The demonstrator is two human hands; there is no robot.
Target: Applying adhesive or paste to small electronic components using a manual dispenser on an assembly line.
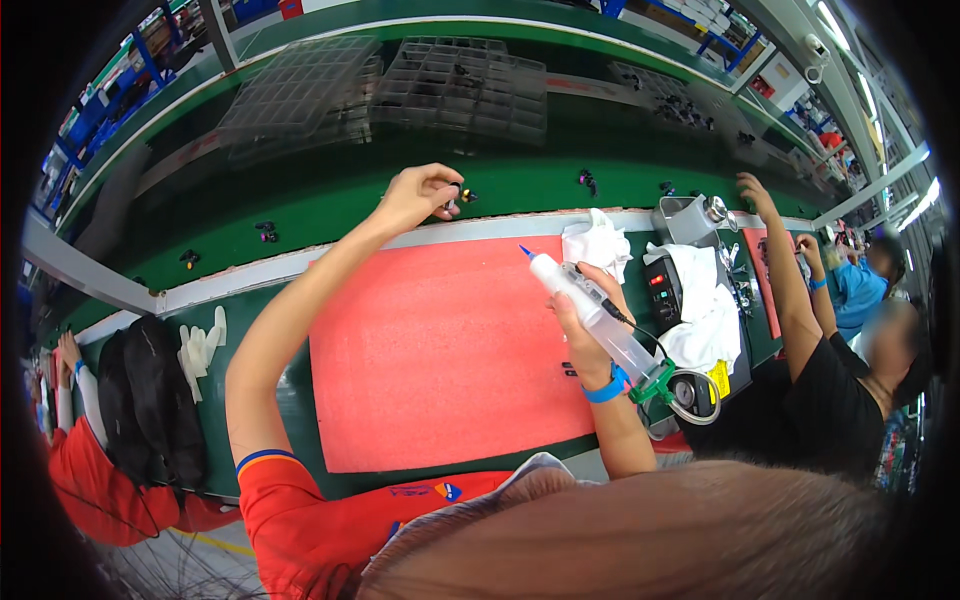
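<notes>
My left hand (420, 195) reaches out over the green belt, its fingers closed around a small black part (453, 196) that they mostly hide. Right beside those fingertips is a small black and yellow piece (470, 196). Wrapped in my right hand (592, 310) is a white glue syringe (605, 325) with a blue tapered tip and a green cap at its rear, where a clear hose joins. Its tip points up and left above the pink foam mat (440, 350). Two tiny black parts (570, 369) lie on the mat near my right wrist.
Behind the belt stand clear compartment trays (450, 85). Small dark parts (587, 181) lie spaced along the belt. To the right are white cloths (597, 243), a black control box (662, 290), a metal container (690, 220) and a co-worker's arm (785, 260). A black bag (150, 390) lies left.
</notes>
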